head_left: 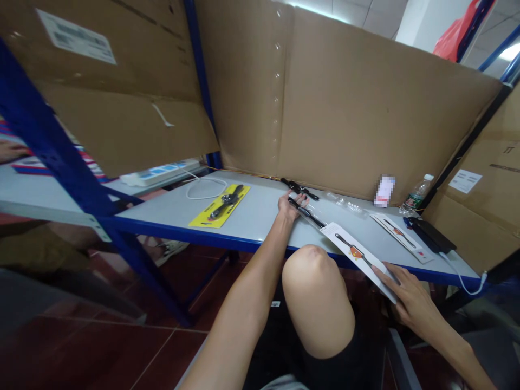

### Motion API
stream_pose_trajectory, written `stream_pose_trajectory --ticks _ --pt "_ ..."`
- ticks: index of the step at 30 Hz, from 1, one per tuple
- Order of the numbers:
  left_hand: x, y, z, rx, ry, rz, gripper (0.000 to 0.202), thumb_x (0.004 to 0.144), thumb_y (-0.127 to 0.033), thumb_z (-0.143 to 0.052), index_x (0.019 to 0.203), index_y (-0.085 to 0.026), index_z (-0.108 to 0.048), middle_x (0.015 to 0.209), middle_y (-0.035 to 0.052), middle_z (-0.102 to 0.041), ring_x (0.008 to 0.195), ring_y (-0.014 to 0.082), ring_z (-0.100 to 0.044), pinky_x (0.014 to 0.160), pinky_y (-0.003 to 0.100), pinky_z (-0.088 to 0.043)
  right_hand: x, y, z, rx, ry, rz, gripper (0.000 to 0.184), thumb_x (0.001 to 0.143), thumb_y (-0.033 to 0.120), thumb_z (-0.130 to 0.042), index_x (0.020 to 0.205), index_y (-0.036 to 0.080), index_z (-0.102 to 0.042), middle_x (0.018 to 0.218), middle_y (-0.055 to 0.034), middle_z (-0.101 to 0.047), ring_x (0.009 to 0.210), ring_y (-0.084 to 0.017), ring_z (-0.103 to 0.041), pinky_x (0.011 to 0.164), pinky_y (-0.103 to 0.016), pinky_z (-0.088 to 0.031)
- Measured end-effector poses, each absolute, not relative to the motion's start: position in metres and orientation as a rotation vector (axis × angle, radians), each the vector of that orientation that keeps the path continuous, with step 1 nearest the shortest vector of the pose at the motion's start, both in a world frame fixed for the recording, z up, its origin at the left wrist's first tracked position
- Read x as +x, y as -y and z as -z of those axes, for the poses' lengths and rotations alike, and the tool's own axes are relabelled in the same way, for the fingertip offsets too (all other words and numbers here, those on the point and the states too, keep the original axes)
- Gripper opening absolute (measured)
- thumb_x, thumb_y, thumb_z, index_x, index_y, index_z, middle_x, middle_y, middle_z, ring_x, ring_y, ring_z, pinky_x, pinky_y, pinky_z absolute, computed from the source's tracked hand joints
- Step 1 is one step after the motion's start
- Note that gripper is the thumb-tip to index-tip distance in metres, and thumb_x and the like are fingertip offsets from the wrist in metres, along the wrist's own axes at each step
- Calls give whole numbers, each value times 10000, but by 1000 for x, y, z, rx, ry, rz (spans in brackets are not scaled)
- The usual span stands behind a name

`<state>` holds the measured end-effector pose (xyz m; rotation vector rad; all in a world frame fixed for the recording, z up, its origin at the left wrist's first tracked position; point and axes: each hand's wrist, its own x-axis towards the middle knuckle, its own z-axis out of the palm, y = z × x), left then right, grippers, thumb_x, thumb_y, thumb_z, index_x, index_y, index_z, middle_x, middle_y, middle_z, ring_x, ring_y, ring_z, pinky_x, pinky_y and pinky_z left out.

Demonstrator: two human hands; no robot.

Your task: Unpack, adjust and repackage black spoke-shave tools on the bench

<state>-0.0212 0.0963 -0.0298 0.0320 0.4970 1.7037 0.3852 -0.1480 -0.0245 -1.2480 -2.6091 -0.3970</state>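
Note:
My left hand [289, 206] is around the near end of a black spokeshave [309, 213], which lies in a clear plastic tray. The tray's other end meets a narrow white printed box [357, 254] with a picture of the tool on it; I cannot tell how far inside it reaches. My right hand [406, 295] grips the lower end of that box, thumb and fingers on opposite sides. Just beyond my left hand, another black spokeshave [298, 188] rests on the table. A further spokeshave [226, 202] lies on a yellow card to the left.
On the grey table [260, 216] are empty-looking clear plastic trays [343, 202], a second printed box [400, 235], a water bottle [416, 195] and a black device [433, 234] with a white cable. Cardboard panels [345, 108] stand behind. My raised knee [319, 292] is below the table edge.

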Motion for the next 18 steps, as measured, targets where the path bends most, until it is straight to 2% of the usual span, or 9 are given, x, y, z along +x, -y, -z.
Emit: stream_pose_trajectory --ticks 3,6,8,11,14,16,18 --pt "-20 -96 29 17 -494 -1711 281 938 -230 -461 1200 -230 -562 1059 141 -633 914 269 -705 760 461 -624 380 160 12 -1260 2670 227 932 920 334 -622 1669 324 -66 1644 -138 -364 1475 -324 -406 1132 -516 -439" --pt "-22 -95 29 15 -493 -1703 254 934 -235 -477 1169 -230 -575 1053 136 -638 913 261 -707 782 464 -625 350 149 10 -1310 2584 248 880 940 460 -619 1662 292 -145 1661 -165 -323 1506 -344 -350 1162 -546 -382" --pt "-23 -95 30 17 -505 -1689 242 936 -237 -476 1157 -230 -574 1044 131 -643 908 256 -709 792 469 -625 323 129 15 -1340 2567 267 807 949 447 -603 1643 266 -233 1644 -192 -345 1494 -365 -360 1145 -569 -379" --pt "-24 -94 30 -5 -521 -1676 225 933 -240 -493 1141 -227 -577 1022 127 -648 894 253 -712 800 470 -626 292 101 17 -1495 2533 229 706 968 333 -560 1616 208 -312 1531 -222 -487 1359 -365 -503 1047 -537 -453" --pt "-23 -94 29 7 -526 -1686 222 935 -245 -498 1137 -225 -589 1017 132 -650 889 259 -715 796 476 -625 286 90 5 -1526 2551 139 561 965 226 -530 1524 201 -492 1243 -165 -674 1147 -302 -602 987 -440 -470" --pt "-22 -94 29 13 -522 -1700 223 942 -246 -485 1137 -230 -592 1021 131 -651 895 263 -717 793 482 -623 294 91 -8 -1496 2563 68 515 964 219 -528 1478 228 -559 1088 -124 -698 1047 -267 -617 947 -388 -467" --pt "-22 -96 30 4 -508 -1704 212 945 -249 -486 1129 -234 -589 1022 126 -651 906 262 -718 797 482 -621 304 92 -20 -1483 2559 -9 519 963 246 -538 1481 250 -567 1045 -110 -686 994 -252 -623 910 -361 -466"
